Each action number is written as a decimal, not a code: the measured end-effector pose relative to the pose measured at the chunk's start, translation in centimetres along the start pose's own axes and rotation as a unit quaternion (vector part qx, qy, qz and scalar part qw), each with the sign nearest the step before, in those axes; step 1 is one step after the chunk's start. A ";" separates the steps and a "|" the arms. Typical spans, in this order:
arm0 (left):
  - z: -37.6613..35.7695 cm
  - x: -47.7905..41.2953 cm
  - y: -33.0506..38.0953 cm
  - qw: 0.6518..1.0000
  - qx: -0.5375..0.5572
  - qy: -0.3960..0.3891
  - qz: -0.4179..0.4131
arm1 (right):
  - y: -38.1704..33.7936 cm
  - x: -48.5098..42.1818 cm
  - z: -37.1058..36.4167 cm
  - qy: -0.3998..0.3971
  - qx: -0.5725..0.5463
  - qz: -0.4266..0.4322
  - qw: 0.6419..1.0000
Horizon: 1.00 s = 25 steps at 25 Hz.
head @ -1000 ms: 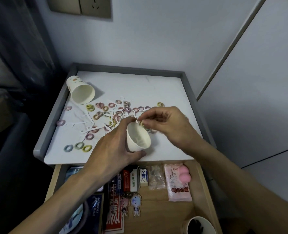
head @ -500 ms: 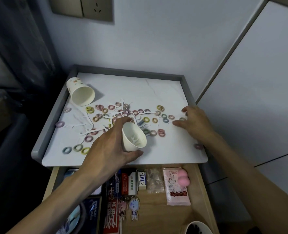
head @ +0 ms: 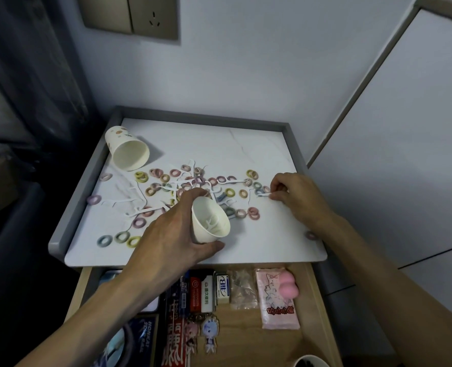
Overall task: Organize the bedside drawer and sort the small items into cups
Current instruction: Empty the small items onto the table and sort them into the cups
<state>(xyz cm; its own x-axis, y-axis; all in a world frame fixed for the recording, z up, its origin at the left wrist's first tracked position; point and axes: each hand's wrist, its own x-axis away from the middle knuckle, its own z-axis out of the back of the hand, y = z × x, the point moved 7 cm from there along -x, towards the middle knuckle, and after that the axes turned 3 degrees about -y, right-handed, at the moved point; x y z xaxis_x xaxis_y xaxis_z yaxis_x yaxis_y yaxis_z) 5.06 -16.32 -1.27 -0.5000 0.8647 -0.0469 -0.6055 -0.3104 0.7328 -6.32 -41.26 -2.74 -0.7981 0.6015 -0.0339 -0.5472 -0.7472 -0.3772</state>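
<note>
Not much of the person to see here, just two arms and two hands. The left hand and the right hand are both bare, and both forearms are bare too, as far up as they show. The forearms look fairly slim, and you can make out knuckles and tendon lines on the back of the left hand. The nails are too small to tell anything about.

Single head-worn view, looking down, close over bedside top, open drawer
</note>
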 end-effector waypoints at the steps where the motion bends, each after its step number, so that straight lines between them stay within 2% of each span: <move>1: 0.1 0.0 -0.1 1.000 0.003 0.002 0.001 | -0.3 0.1 0.4 0.023 -0.026 -0.002 0.999; 3: 0.0 -0.2 0.0 1.000 0.007 0.002 -0.001 | -0.9 0.3 0.5 0.059 -0.107 -0.041 0.992; 5: -0.1 -0.2 0.1 1.000 0.007 -0.001 -0.002 | -1.9 0.4 -0.9 0.056 -0.151 -0.083 0.983; 8: -0.3 -0.2 0.3 1.000 0.002 -0.004 -0.006 | -3.3 0.7 -2.8 0.048 -0.102 -0.097 0.989; 14: 0.7 -0.1 0.2 1.000 0.006 0.010 -0.009 | -3.3 0.4 -2.1 0.017 0.010 -0.124 0.992; 20: 1.0 -0.1 -0.1 1.000 0.011 0.016 -0.010 | -3.7 0.6 -1.6 -0.003 0.099 -0.109 0.989; 25: 0.8 -0.3 0.1 1.000 0.007 0.014 -0.009 | -4.7 1.1 -1.8 -0.059 0.187 -0.078 0.977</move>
<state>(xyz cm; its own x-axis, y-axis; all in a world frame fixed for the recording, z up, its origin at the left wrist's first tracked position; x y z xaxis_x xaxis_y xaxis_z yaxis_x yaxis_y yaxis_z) 5.64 -16.24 -0.66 -0.5066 0.8585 -0.0798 -0.6058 -0.2886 0.7414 -4.18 -36.58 -2.65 -0.7091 0.6961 0.1124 -0.7008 -0.7133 -0.0034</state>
